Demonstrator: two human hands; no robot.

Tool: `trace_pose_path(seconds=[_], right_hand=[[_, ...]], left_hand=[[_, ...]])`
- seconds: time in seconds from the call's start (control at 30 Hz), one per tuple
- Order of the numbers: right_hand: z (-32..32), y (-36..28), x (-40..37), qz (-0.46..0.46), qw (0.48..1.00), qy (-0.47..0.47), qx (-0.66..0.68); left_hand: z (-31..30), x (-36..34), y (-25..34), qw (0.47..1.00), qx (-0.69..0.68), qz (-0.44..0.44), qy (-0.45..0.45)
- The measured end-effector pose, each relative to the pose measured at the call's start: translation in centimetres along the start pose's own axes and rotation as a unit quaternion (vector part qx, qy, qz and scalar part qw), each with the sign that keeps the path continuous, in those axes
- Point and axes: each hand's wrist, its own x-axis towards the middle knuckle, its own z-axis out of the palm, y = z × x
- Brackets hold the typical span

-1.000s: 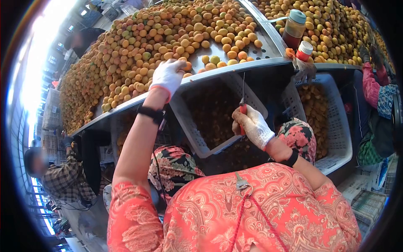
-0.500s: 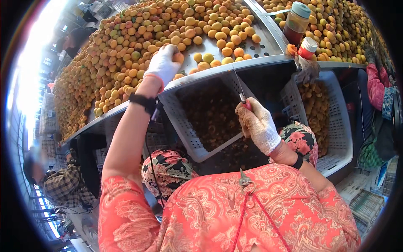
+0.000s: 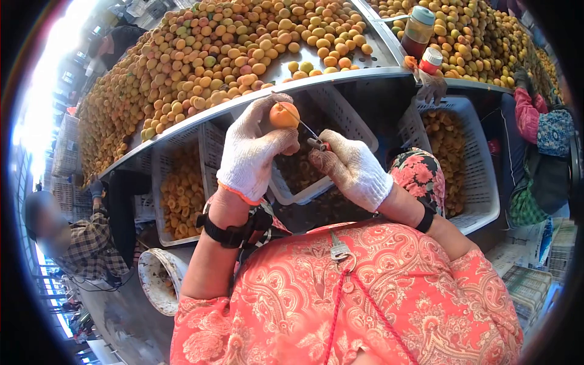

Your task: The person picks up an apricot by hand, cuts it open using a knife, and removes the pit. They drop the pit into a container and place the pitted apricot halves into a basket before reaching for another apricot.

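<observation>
My left hand [image 3: 244,159], in a white knit glove stained at the fingers, is wrapped round an orange apricot [image 3: 284,115] and holds it up in front of me. In my gloved right hand [image 3: 358,174] is a thin-bladed knife [image 3: 308,129], its short metal-and-red handle between thumb and fingers. The blade slants up and left and lies against the apricot's right side. Below both hands stands a grey plastic crate [image 3: 348,112] with dark contents, partly covered by them. A heap of apricots [image 3: 207,55] lies on the metal table beyond.
Crates of apricot halves stand left [image 3: 182,198] and right [image 3: 451,158]. A lidded jar [image 3: 418,30] and a red bottle with a white cap [image 3: 431,59] stand on the table divider. A white bucket [image 3: 167,277] is at lower left. People sit at both sides.
My left hand has come back from the table with an apricot, over the crate. My right hand has shifted left, and the knife's blade now meets the fruit.
</observation>
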Motion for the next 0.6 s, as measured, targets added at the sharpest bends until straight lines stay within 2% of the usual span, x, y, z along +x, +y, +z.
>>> trace_pose_path(seconds=[0.1, 0.27, 0.37, 0.47, 0.53, 0.57, 0.6], right_hand=[[0.3, -0.7, -0.5, -0.015, 0.999, 0.018, -0.043], [0.8, -1.5, -1.4, -0.006, 1.000, 0.007, -0.024], [1.1, -1.2, -1.7, -0.009, 0.999, 0.006, -0.039], [1.4, -0.5, -1.8, -0.017, 0.999, 0.008, -0.041], [1.6, -0.2, -1.8, -0.022, 0.999, 0.014, -0.031], [1.8, -0.1, -1.8, -0.025, 1.000, 0.016, -0.005], [2.0, -0.1, -1.8, -0.025, 0.999, 0.021, 0.022]], left_hand=[[0.7, -1.0, 0.6, 1.000, 0.008, 0.005, 0.011], [1.3, -2.2, 0.9, 0.999, 0.010, 0.032, 0.006], [1.8, -2.6, 0.6, 0.999, 0.020, 0.034, 0.038], [2.6, -2.9, 0.3, 0.996, 0.025, 0.075, 0.039], [3.5, -3.1, 0.7, 0.989, 0.085, 0.101, 0.061], [3.2, -3.2, 0.6, 0.989, 0.085, 0.101, 0.062], [2.7, -3.1, 0.5, 0.997, 0.010, 0.070, 0.043]])
